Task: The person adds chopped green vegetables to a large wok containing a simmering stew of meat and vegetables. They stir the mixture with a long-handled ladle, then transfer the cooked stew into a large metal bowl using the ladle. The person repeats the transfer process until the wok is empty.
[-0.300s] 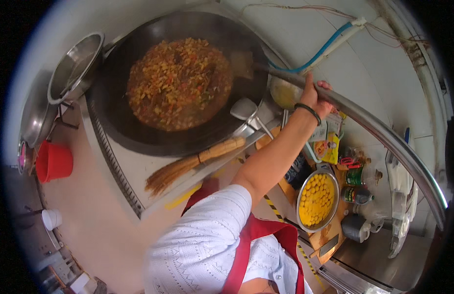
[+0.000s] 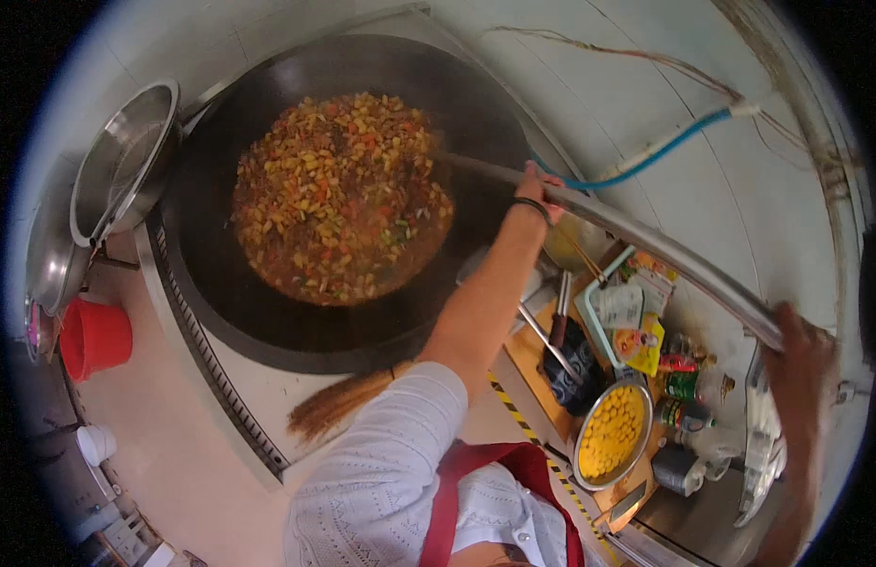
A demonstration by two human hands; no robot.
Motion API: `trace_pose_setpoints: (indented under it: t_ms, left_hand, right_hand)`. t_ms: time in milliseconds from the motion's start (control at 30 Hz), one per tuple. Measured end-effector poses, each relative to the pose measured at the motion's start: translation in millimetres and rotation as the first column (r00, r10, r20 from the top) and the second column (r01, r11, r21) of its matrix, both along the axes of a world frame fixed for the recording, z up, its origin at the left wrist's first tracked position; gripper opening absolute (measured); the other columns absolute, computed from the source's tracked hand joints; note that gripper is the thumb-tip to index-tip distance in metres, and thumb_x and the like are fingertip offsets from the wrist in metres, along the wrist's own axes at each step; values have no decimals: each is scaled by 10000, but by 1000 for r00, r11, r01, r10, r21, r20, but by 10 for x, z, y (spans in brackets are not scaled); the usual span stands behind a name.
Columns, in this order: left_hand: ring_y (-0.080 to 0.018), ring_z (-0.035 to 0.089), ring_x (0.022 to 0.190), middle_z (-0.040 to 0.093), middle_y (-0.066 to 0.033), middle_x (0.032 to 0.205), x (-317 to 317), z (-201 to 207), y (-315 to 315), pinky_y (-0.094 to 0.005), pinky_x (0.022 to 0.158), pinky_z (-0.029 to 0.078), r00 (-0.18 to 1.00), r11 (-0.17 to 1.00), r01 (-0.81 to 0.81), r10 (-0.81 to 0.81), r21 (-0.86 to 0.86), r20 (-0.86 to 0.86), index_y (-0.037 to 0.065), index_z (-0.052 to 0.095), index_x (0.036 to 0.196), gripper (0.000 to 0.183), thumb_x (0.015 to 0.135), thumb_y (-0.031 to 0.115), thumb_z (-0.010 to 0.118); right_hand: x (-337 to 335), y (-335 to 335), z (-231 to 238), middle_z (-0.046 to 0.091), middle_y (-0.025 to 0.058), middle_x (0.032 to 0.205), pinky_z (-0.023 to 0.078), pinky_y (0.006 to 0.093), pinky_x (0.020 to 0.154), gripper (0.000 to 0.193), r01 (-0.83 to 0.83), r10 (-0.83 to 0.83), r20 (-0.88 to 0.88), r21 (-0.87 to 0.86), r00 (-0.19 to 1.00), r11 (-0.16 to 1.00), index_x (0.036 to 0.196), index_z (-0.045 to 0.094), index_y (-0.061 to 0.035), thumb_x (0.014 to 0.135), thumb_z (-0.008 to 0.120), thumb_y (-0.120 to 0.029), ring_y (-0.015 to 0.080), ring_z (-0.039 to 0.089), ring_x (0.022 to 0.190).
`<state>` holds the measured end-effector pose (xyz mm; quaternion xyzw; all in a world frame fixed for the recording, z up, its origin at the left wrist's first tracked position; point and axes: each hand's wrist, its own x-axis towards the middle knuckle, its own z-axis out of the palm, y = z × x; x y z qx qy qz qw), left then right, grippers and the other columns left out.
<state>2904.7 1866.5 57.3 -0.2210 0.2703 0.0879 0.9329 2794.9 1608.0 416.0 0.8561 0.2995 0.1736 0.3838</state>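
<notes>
A cook in a white knit top [image 2: 372, 472] and red apron [image 2: 513, 463] leans over a stove, both hands on one long metal pole [image 2: 674, 253]. The left hand [image 2: 540, 192], a dark band [image 2: 534, 206] at its wrist, has its fingers wrapped around the pole partway along, close to the wok's edge; the right hand [image 2: 803, 364], blurred at the far right, is closed around the other end. To the cook's right, a metal basin [image 2: 649, 416] of round yellow balls in yellow liquid sits on a wooden tabletop [image 2: 528, 352] near several bottles [image 2: 684, 383]. A straw brush [image 2: 338, 406] lies beside the stove's huge black wok [image 2: 206, 246], whose bottom holds a broad, roughly round spread of chopped food [image 2: 334, 198], ringed by bare dark wall. The food is mostly golden-yellow chunks, dotted with orange-red bits and a small cluster of green pieces at its right, all wet with brown sauce that shows most along the lower edge. The pole's far end meets the food at its upper right, its tip indistinct. Farther out are a steel bowl [image 2: 154, 189], a red bucket [image 2: 95, 337] and, along the tiled wall, a blue hose [image 2: 684, 140].
</notes>
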Motion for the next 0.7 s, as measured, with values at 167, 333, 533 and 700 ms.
trace_pose_setpoints:
  t_ms: [167,333,533,700]
  left_hand:
    - [-143,433,445,430,-17,495,211,-341,1184,-296,473,451,999,997,-38,40,60,-23,104,406,622,400,908,366,503]
    - [-138,441,458,429,0,483,73,-168,1530,-296,648,464,935,971,-238,223,24,277,108,377,541,483,931,385,440]
    - [-117,463,507,420,24,496,-728,354,791,-269,612,430,864,930,-355,286,97,415,147,374,524,411,894,293,475]
    - [-101,462,510,429,34,501,-865,894,-245,-219,561,416,875,976,-218,194,2,443,153,382,539,351,836,260,536]
  right_hand:
    - [640,655,-851,574,63,804,465,353,641,384,-170,176,-62,94,982,981,1002,536,-118,654,696,-142,243,586,710]
    - [1002,845,-701,548,39,848,443,338,613,397,-420,428,121,-82,896,904,1039,530,-126,659,644,-105,224,534,688]
    - [1001,39,-159,544,69,934,460,324,702,491,-570,582,133,-116,802,813,1139,513,-128,663,610,-58,218,551,816]
    - [520,-1524,554,543,73,1075,433,337,805,513,-359,467,315,-344,827,868,1182,466,-150,695,603,-67,219,539,956]
